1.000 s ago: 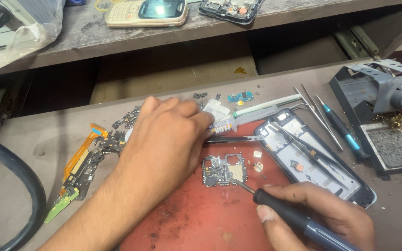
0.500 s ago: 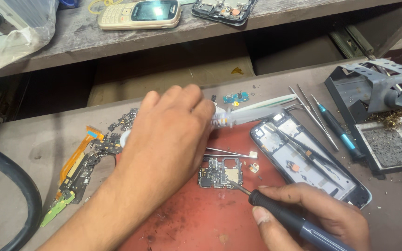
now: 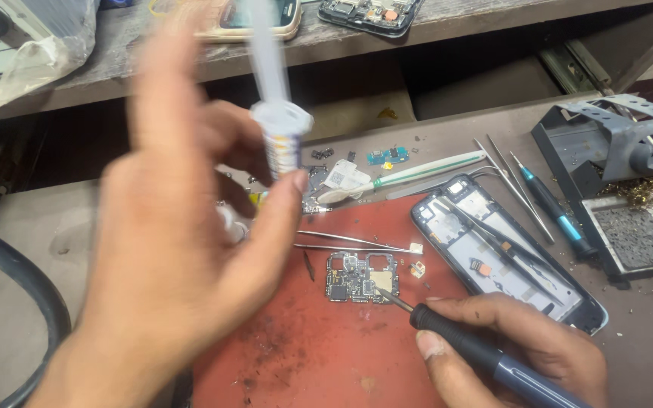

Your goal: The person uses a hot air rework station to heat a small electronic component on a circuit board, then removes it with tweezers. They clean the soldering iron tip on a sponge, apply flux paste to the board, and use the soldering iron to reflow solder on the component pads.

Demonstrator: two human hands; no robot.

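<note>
Red mat [image 3: 296, 355] holds the circuit board [image 3: 360, 277]; right hand [image 3: 523, 351] grips the soldering iron [image 3: 485, 355], left hand [image 3: 183, 242] pinches a syringe [image 3: 277, 121]: keep the tip steady at the board's right edge.

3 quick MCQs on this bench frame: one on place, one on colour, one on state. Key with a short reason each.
1. Where does the small circuit board lie?
A. on the red mat
B. on the upper shelf
C. inside the phone frame

2. What colour is the handle of the brush behind the mat?
A. black
B. white and green
C. orange

3. What is the left hand doing?
A. resting flat on the mat
B. holding a syringe raised above the bench
C. empty and open

Key: 1 A, the board sits on the mat left of the phone frame. 2 B, pale handle with a green stripe. 3 B, fingers grip the blurred syringe, while the right hand holds a soldering iron to the board.
</note>
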